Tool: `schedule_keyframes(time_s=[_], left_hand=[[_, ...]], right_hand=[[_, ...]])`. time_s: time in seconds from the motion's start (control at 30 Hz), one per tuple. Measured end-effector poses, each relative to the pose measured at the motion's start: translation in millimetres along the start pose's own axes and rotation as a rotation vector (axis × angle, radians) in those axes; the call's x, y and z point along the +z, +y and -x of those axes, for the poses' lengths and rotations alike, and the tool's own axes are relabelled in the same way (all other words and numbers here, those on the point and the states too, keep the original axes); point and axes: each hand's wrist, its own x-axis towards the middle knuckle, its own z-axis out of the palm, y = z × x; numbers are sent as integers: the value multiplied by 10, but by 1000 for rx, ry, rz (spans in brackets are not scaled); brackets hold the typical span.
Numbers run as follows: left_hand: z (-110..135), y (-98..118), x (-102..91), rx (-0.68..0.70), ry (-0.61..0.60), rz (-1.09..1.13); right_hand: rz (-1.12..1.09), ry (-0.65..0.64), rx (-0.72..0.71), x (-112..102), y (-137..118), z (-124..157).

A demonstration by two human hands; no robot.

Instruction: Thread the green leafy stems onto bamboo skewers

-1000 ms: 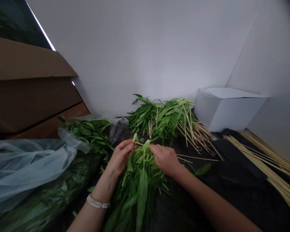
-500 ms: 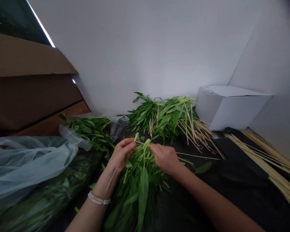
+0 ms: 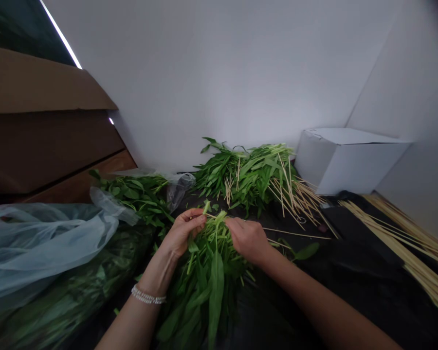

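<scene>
Under the right hand (image 3: 248, 239), a thin stick (image 3: 295, 233), seemingly part-hidden.

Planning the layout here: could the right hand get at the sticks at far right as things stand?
Probably, yes: nothing tall stands between the right hand and those sticks, though the hand seems to be gripping a skewer.

From the head camera I look forward and down, the left hand (image 3: 181, 232) and right hand (image 3: 249, 240) near, a pale wall (image 3: 211, 73) beyond.
</scene>
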Motion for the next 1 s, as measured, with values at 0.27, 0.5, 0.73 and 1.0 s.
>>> schedule_keyframes(time_s=[0.27,0.5,0.73,1.0], left_hand=[[53,-47,66,112,-67,-195],[-50,45,-74,177,35,-132],[-167,-37,-257,383,75,-820],[-202,-176,-374,439,37,-1526]], right_hand=[[-33,7,-3,3,18,-18],[-325,268,438,-184,270,-115],[-594,382,747,-259,378,-164],[-617,315,710,-258,337,-150]])
